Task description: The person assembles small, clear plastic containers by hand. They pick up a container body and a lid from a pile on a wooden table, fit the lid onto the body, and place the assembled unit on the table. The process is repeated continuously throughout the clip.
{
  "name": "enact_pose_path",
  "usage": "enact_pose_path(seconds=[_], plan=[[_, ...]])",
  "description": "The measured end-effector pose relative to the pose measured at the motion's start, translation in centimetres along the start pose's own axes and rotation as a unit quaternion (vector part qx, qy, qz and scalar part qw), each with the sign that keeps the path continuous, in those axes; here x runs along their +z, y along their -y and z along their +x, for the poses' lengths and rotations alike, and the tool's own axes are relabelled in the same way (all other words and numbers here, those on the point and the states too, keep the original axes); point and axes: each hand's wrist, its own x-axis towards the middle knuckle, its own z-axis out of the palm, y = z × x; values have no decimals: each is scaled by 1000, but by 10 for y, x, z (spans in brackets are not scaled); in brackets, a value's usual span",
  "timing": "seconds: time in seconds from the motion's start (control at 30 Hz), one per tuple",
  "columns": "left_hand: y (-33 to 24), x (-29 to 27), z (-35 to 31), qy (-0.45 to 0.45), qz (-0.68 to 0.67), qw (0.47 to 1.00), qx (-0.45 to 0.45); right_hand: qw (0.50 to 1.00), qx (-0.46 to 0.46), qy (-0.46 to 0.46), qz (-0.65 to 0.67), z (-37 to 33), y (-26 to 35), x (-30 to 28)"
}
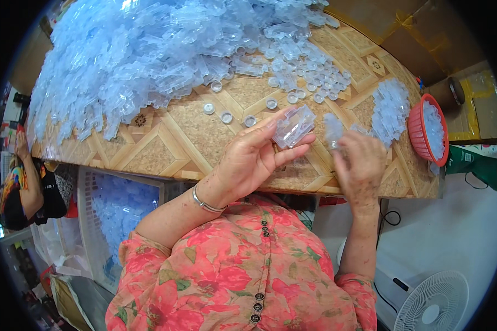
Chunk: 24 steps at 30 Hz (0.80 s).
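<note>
My left hand (pixel 248 157), palm up, holds several clear plastic pieces (pixel 294 128), rectangular and box-like, between thumb and fingers above the table's near part. Just to its right, my right hand (pixel 361 163) is blurred by motion, its fingers curled. At its fingertips is a smeared translucent plastic piece (pixel 333 128), whose exact shape I cannot make out. Beyond the hands, small round clear caps (pixel 271 103) lie scattered on the table. A small pile of translucent pieces (pixel 390 110) lies right of my right hand.
A huge heap of translucent plastic pieces (pixel 149 55) covers the table's far left. A red basket (pixel 418 129) with similar pieces stands at the right edge. Cardboard boxes (pixel 419 38) stand behind. A white crate (pixel 85 204) is below left, a white fan (pixel 433 309) below right. Another person's arm (pixel 32 185) shows at far left.
</note>
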Motion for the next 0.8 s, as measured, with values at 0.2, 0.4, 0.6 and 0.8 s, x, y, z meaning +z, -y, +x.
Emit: enact_pose_path(seconds=[0.2,0.4,0.6,0.8], plan=[[-3,-3,-3,27,-6,1000,4,988,35,79,126,11,18,-12],[-5,-2,-4,24,13,999,33,978,15,159,135,29,10,-1],[-6,-8,-9,16,44,997,56,952,134,209,182,31,13,-5],[2,-6,-8,35,62,997,18,890,153,8,429,22,36,0]])
